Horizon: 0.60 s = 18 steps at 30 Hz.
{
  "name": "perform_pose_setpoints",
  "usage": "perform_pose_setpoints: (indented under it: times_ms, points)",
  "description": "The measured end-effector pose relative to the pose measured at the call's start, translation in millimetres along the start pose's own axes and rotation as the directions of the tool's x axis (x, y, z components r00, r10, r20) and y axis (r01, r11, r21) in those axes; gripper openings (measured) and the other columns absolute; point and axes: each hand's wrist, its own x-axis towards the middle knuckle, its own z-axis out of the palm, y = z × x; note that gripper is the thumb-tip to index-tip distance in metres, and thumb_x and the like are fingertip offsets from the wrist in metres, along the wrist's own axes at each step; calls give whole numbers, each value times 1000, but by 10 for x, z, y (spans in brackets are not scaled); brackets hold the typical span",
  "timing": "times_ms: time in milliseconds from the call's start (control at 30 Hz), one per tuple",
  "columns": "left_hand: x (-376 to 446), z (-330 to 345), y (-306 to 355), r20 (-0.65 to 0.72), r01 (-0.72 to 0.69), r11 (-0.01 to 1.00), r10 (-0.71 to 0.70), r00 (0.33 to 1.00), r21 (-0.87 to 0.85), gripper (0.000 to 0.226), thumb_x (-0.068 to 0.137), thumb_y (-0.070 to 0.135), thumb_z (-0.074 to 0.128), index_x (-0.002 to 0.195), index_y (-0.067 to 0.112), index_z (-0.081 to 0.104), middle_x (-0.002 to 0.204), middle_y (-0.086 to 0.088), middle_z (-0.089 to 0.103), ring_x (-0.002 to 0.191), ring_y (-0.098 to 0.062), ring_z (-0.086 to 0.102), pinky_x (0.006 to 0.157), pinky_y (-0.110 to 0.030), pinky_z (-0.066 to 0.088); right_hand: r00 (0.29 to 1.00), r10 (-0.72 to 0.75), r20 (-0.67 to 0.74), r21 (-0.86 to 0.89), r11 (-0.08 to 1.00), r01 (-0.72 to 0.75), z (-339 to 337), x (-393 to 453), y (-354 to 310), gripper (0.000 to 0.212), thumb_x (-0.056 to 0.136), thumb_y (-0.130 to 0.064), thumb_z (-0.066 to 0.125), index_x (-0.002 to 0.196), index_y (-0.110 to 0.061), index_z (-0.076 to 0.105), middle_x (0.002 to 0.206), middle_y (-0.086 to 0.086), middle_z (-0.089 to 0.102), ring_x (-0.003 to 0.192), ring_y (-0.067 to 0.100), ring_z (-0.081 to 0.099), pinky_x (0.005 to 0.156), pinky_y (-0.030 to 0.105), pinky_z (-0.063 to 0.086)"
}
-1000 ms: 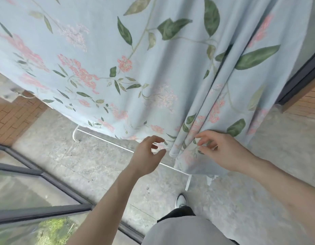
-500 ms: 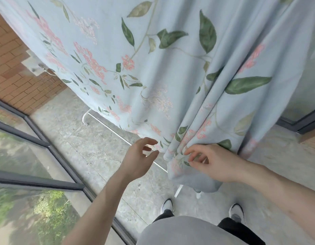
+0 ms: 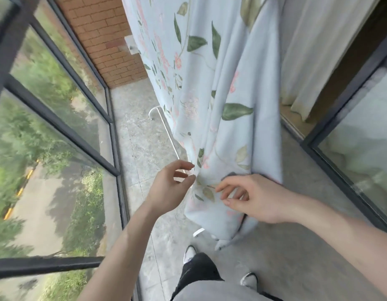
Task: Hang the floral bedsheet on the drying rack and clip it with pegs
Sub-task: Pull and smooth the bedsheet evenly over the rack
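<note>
Both hands at the hanging sheet [image 3: 227, 88] — left hand [image 3: 170, 187] loosely curled, fingertips touching its edge; right hand [image 3: 255, 198] half-open against it, holding nothing.

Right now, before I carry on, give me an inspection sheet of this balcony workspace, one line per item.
Surface: grey concrete floor, bare where it shows.
Job's things: floral bedsheet hangs in folds, its lower edge close to the floor; a white rail of the drying rack shows beside and beneath it. No pegs seen.
Clutter: nothing seen.
Hands: left hand has loosely curled fingers at the sheet's edge and grips nothing; right hand lies in front of the sheet, fingers relaxed, with no clear grip.
Cables: nothing seen.
Surroundings: dark-framed glazing on the left, brick wall ahead, white curtain and sliding door on the right.
</note>
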Motion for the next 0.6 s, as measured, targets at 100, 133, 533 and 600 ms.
perform_pose_setpoints:
  times_ms: [100, 133, 533, 600]
  points:
    - [-270, 102, 96, -44, 16, 1000, -16, 999, -8, 20, 94, 25, 70, 113, 32, 69, 117, 24, 67, 102, 2, 66, 79, -15, 53, 995, -27, 95, 29, 999, 24, -156, -148, 69, 22, 92, -39, 71, 113, -47, 68, 106, -24, 71, 94, 3, 69, 93, 30, 56]
    - [-333, 119, 117, -56, 19, 1000, -20, 998, -14, 21, 94, 26, 70, 113, 33, 68, 118, 24, 67, 103, 1, 65, 81, -18, 54, 991, -38, 127, 50, 998, 32, -189, -166, 81, 22, 92, -39, 72, 113, -45, 68, 108, -23, 71, 95, 4, 70, 95, 32, 55]
    - [-444, 153, 873, -91, -101, 994, 97, 991, -41, 28, 98, 34, 68, 126, 38, 65, 128, 23, 66, 122, 1, 59, 101, -30, 50, 864, -252, 436, 376, 923, 80, -1201, -340, -59, 37, 100, -27, 60, 137, -25, 62, 133, -3, 68, 121, 22, 67, 102, 41, 55]
    - [-471, 144, 995, -112, -117, 993, 113, 987, -31, 25, 99, 33, 67, 124, 36, 66, 124, 19, 68, 119, -2, 62, 99, -31, 51, 863, -286, 417, 389, 914, 115, -1381, -273, -28, 33, 99, -29, 61, 132, -25, 67, 131, 2, 69, 120, 25, 67, 98, 39, 56]
